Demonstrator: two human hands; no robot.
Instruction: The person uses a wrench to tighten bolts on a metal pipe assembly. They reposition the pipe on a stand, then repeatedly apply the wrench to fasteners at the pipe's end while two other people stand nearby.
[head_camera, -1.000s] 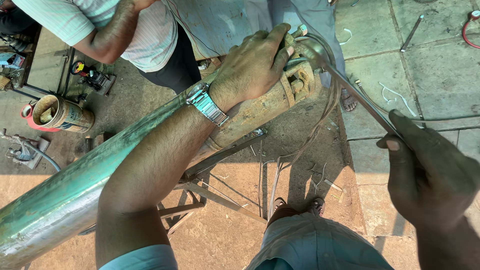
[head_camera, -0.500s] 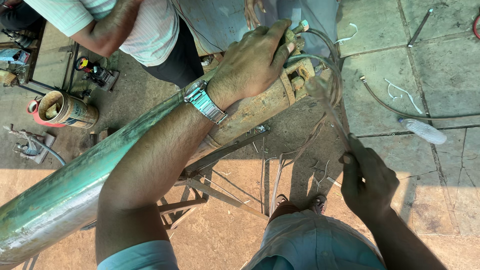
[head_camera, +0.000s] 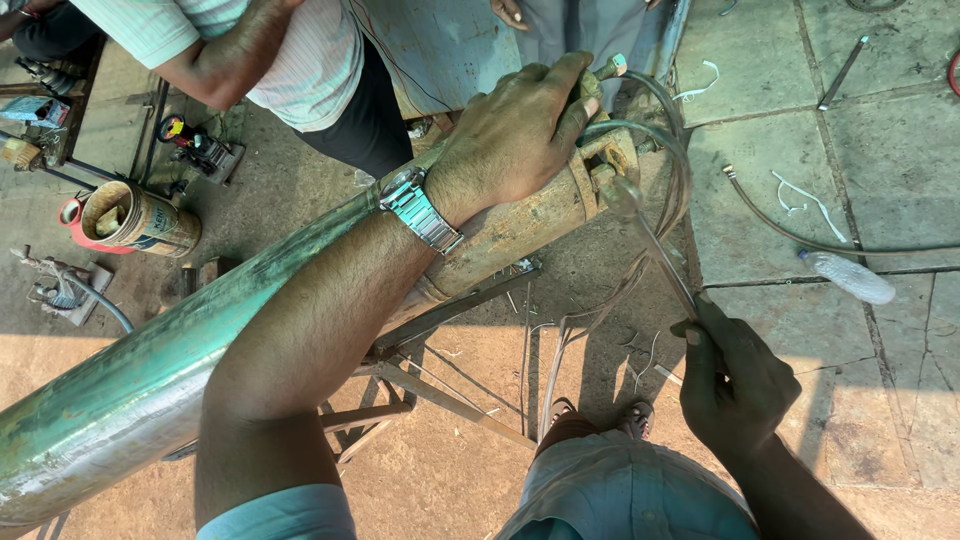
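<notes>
Nearest, the right hand (head_camera: 735, 385) is closed around a spanner (head_camera: 655, 245) whose head sits on the pump's (head_camera: 520, 225) rusty end. Farther up, the left hand (head_camera: 515, 135) clasps that end, by the cables (head_camera: 670, 130). Beyond, another person's arm (head_camera: 225, 60).

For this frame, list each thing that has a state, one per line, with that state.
left hand: closed over the top end of the pump body
right hand: gripping the spanner's handle
spanner: head set at a fitting on the pump end
pump body: lying tilted across a metal stand
wires: looped loose from the pump end
tin can: on its side, open
plastic bottle: lying flat on the paving
</notes>
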